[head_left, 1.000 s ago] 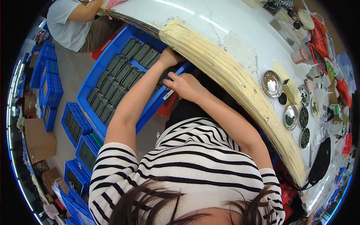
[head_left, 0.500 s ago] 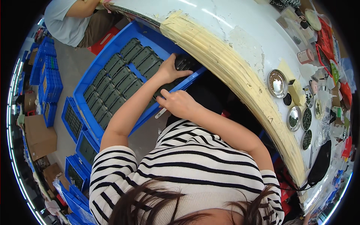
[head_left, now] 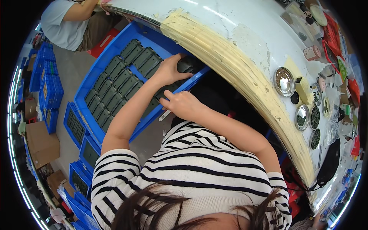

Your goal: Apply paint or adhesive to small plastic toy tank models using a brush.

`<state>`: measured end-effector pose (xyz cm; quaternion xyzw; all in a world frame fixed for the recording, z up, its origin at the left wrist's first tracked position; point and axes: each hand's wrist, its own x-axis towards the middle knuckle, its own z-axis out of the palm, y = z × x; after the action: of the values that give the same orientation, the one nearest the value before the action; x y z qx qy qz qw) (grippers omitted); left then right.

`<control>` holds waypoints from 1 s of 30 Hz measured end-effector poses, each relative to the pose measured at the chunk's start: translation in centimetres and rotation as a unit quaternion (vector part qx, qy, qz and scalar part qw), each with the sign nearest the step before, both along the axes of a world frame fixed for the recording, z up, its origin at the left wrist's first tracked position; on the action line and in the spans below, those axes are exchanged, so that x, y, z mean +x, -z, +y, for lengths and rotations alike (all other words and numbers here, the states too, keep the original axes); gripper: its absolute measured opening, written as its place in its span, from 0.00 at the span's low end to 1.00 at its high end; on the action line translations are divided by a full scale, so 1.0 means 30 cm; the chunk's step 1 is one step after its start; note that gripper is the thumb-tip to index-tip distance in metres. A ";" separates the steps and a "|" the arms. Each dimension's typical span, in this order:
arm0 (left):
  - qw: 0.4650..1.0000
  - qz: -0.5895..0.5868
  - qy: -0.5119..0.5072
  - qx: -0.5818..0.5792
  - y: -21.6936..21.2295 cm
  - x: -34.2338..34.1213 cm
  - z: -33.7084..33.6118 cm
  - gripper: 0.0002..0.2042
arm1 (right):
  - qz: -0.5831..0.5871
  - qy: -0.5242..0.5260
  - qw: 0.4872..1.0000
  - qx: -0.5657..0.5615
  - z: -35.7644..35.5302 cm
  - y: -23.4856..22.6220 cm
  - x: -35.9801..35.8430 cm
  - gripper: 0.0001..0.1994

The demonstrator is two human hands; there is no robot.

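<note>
A blue plastic crate (head_left: 85, 82) holds rows of dark green rectangular plastic parts (head_left: 119, 84). My left hand (head_left: 170, 72) reaches over its right end. Thumb and fingers curve around a dark part (head_left: 185, 66) by the table edge; the part is shadowed and partly covered by the hand. Closer to me, my right hand (head_left: 184, 104) is closed at the crate's near rim, fingers curled over it. What lies under those fingertips is hidden. Just below them, a small white strip (head_left: 164, 115) with dark marks shows beside the rim.
A white table (head_left: 249, 44) edged with yellowish tape (head_left: 230, 65) curves along the right. Round metal dishes (head_left: 284, 81) of small pieces stand on it. More blue crates (head_left: 51, 80) are stacked at left, near a cardboard box (head_left: 43, 142). Another person (head_left: 63, 25) sits at the far left.
My left hand has shifted slightly left and its thumb has drawn in a little around the dark part. My right hand stays at the rim. The view has turned slightly.
</note>
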<state>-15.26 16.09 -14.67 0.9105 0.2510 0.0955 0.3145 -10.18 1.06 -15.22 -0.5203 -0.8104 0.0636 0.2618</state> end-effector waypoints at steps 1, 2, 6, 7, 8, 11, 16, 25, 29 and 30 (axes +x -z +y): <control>1.000 -0.006 0.001 -0.009 -0.002 0.003 -0.005 0.37 | -0.002 0.001 1.000 0.000 0.000 0.001 0.000 0.06; 0.999 -0.023 -0.001 -0.031 0.007 0.003 0.004 0.36 | -0.013 0.002 1.000 -0.015 -0.001 0.001 0.001 0.08; 0.996 -0.076 -0.039 -0.038 0.023 -0.008 0.073 0.35 | -0.007 0.003 1.000 -0.022 -0.003 -0.019 0.003 0.08; 0.995 -0.087 -0.055 -0.019 0.016 -0.004 0.086 0.35 | 0.006 0.003 1.000 -0.011 -0.004 -0.020 0.002 0.06; 0.997 -0.060 -0.056 0.011 0.009 0.014 0.097 0.34 | 0.000 0.003 1.000 -0.009 -0.003 -0.015 0.005 0.06; 0.992 -0.007 -0.052 0.118 0.033 0.057 0.145 0.30 | -0.005 -0.003 1.000 -0.004 0.003 -0.007 -0.003 0.06; 0.999 0.021 -0.018 0.044 0.042 0.063 0.133 0.33 | 0.003 -0.004 1.000 -0.019 0.003 -0.014 0.000 0.07; 0.993 -0.054 -0.082 0.072 0.077 0.039 0.183 0.31 | -0.005 -0.002 1.000 -0.019 0.003 -0.015 -0.002 0.07; 0.984 -0.045 -0.140 0.098 0.076 0.050 0.244 0.31 | -0.028 0.002 0.999 -0.047 0.001 -0.024 -0.004 0.11; 0.983 -0.042 -0.140 0.108 0.069 0.061 0.259 0.32 | -0.022 0.002 0.999 -0.044 0.000 -0.030 -0.001 0.10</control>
<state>-13.43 23.86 -16.75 0.8902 0.3506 0.2036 0.2079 -10.23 1.07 -14.32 -0.5339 -0.8115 0.0876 0.2210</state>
